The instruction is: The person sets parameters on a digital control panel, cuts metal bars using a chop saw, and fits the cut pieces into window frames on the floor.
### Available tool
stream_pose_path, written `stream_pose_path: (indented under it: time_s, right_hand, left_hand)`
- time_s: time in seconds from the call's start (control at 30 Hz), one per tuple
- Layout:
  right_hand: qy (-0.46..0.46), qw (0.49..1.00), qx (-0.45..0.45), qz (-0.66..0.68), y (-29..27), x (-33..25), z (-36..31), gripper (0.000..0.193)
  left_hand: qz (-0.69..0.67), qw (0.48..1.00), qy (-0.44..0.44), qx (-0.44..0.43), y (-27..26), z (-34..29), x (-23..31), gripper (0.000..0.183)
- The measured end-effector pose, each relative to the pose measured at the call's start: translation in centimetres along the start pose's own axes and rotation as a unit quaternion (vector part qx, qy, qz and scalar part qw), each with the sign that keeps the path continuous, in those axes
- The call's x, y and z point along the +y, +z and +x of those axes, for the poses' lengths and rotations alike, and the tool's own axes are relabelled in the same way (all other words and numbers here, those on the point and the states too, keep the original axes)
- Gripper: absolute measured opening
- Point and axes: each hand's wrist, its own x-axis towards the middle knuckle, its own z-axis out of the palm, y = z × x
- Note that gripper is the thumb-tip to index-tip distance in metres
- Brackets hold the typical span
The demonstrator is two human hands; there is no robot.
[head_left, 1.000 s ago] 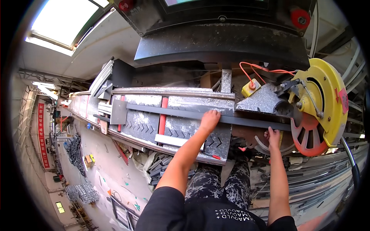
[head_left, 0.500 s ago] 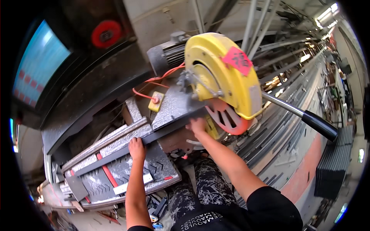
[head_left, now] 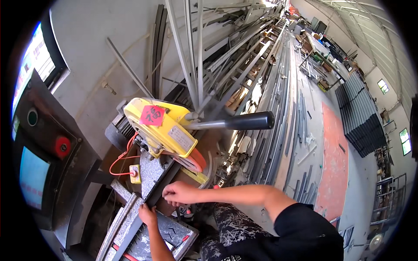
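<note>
A long dark grey metal bar (head_left: 130,236) lies on the silvery bed of a cut-off saw and runs up under its yellow guard (head_left: 177,140). My left hand (head_left: 148,215) is closed round the bar near the middle of the bed. Off the bar, just to its right, my right hand (head_left: 177,194) hangs with curled fingers, and I see nothing in them. An orange-red blade cover (head_left: 191,162) shows below the guard. The saw's black-gripped handle (head_left: 250,121) points right, beyond my right hand. Left of the bar sits a small yellow switch box (head_left: 135,173) on an orange cable.
A dark control cabinet (head_left: 48,143) with a screen and a red button stands at the left. Long metal profiles (head_left: 272,143) cover the floor on the right. Further right are a reddish board (head_left: 333,167) and a stack of dark profiles (head_left: 359,113). Upright bars lean on the wall behind.
My right hand has come off the bar and drawn back beside it, while my left hand still grips it. The view has swung right, showing more of the floor and workshop.
</note>
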Motion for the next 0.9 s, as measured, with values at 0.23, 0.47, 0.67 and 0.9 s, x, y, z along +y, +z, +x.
stream_pose_path:
  time_s: [0.23, 0.47, 0.67, 0.9]
  right_hand:
    - [-0.407, 0.461, 0.346, -0.708, -8.5, -30.7, -16.1, 0.030]
    - [-0.018, 0.796, 0.055, -0.603, -13.3, -30.6, -15.7, 0.048]
    - [0.014, 0.804, 0.127, -0.581, -12.2, -19.7, -20.9, 0.052]
    - [0.293, 0.904, 0.180, -0.255, -11.5, -5.0, -24.8, 0.031]
  left_hand:
    - [0.011, 1.000, 0.000, 0.004, -0.9, 0.9, 1.8, 0.036]
    - [0.014, 1.000, 0.005, 0.008, -0.7, 1.2, 2.6, 0.035]
    - [0.031, 0.999, -0.017, 0.001, -0.2, 1.0, 1.6, 0.036]
    - [0.006, 1.000, 0.002, 0.006, 0.1, 1.2, 1.8, 0.038]
